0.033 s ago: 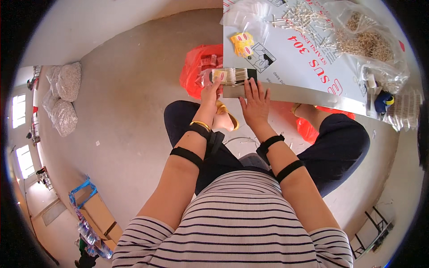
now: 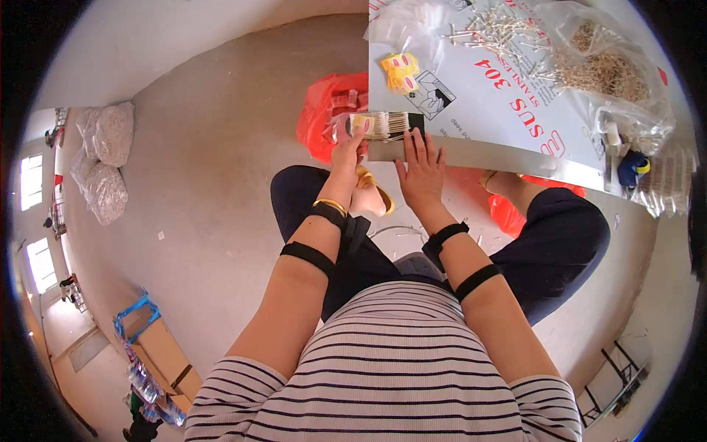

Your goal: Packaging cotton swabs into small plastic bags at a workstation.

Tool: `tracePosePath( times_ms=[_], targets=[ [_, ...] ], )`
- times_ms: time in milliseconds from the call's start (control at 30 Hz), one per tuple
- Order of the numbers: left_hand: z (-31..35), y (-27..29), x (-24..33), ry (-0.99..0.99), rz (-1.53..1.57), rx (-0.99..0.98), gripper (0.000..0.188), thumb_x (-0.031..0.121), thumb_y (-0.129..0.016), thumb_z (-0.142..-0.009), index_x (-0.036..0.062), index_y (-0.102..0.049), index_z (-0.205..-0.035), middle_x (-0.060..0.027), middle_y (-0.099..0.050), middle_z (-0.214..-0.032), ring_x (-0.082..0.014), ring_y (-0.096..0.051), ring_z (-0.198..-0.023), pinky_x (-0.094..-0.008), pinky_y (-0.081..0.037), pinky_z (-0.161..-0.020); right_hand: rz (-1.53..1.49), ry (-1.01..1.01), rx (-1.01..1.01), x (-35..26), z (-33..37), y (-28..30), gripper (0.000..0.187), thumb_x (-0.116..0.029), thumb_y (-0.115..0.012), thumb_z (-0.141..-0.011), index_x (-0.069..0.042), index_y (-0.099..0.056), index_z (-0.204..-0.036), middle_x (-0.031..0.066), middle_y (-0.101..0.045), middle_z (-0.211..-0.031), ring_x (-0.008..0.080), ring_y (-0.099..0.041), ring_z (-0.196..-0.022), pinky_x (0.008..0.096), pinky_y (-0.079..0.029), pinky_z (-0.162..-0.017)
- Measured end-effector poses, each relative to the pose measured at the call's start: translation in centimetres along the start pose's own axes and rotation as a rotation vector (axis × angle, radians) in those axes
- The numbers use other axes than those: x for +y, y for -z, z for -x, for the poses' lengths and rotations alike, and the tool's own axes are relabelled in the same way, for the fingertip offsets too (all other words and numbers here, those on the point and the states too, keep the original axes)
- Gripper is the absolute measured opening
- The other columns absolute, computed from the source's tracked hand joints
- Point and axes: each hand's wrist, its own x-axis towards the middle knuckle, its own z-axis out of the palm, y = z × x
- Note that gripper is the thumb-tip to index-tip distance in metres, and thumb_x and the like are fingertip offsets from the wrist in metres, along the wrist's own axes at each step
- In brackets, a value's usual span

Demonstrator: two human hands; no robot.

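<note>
A bare grey floor (image 2: 213, 206) spreads over most of the frame's left and centre. The person's white shirt with thin dark stripes (image 2: 390, 368) fills the lower centre. A table covered with a pale grey sheet printed in red and black, with a bare metal front edge (image 2: 501, 158), takes up the upper right. At its far right sits a bulging clear plastic bag of brownish sticks (image 2: 604, 77). Clear, tightly filled plastic sacks (image 2: 110, 136) are stacked at the upper left, and an upright brown cardboard box (image 2: 163, 353) stands at the lower left. An open, translucent red plastic bag (image 2: 313, 110) hangs just left of the table's corner, upper centre. Loose white-tipped swabs (image 2: 501, 33) lie scattered at the top right, with flat, clear plastic sleeves (image 2: 412, 29) to their left.

The right hand (image 2: 422, 173), upper centre, is spread and relaxed, grasping nothing, its fingertips by the packet's black end. The left hand (image 2: 348, 151) pinches the left end of a clear, oblong packet of pale sticks (image 2: 387, 125); this packet lies at the table's near left corner, its left end jutting past the edge. Small yellow-and-white printed cards (image 2: 401, 74) lie above it.
</note>
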Motion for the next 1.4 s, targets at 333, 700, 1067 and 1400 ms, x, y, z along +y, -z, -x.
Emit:
tracePosePath(
  times_ms=[333, 700, 1067, 1400],
  targets=[
    [0.1, -0.6, -0.3, -0.03, 0.0, 0.0, 0.041, 0.046, -0.079, -0.088, 0.0101, -0.069, -0.107, 0.0034, -0.066, -0.089, -0.0087, -0.056, -0.075, -0.0268, -0.041, -0.064, -0.164, 0.153, 0.122, 2.4, -2.3, 1.7, 0.04, -0.016, -0.066, -0.09, -0.014, -0.063, -0.13, 0.0036, -0.061, -0.129, 0.0262, -0.055, -0.122, 0.0483, -0.037, -0.109],
    [-1.0, 0.0, -1.5, -0.095, -0.155, -0.024, 0.046, 0.049, -0.076, -0.091, 0.0059, -0.073, -0.107, 0.0022, -0.068, -0.087, -0.0066, -0.056, -0.072, -0.0256, -0.042, -0.063, -0.11, 0.423, 0.158, 5.7, -6.4, 1.1, 0.005, -0.014, -0.065, -0.086, -0.013, -0.062, -0.09, 0.0035, -0.058, -0.092, 0.0235, -0.058, -0.095, 0.0395, -0.044, -0.09],
    [-0.8, 0.2, -1.2, 0.012, -0.031, -0.015, 0.046, 0.05, -0.079, -0.087, 0.0084, -0.074, -0.106, 0.0038, -0.069, -0.09, -0.0071, -0.058, -0.078, -0.0258, -0.042, -0.067, -0.044, 0.349, 0.124, 4.9, -5.6, 2.1, 0.013, -0.014, -0.06, -0.085, -0.013, -0.062, -0.098, 0.0049, -0.059, -0.097, 0.0242, -0.059, -0.098, 0.0409, -0.044, -0.09],
    [-0.1, -0.1, -0.5, 0.022, 0.047, -0.067, 0.039, 0.048, -0.082, -0.085, 0.0131, -0.072, -0.101, 0.005, -0.068, -0.086, -0.0064, -0.058, -0.074, -0.0251, -0.04, -0.065, -0.063, 0.326, 0.129, 1.5, -6.2, 1.2, 0.006, -0.016, -0.061, -0.085, -0.014, -0.062, -0.091, 0.0026, -0.059, -0.093, 0.0229, -0.059, -0.094, 0.0396, -0.044, -0.087]
  ],
)
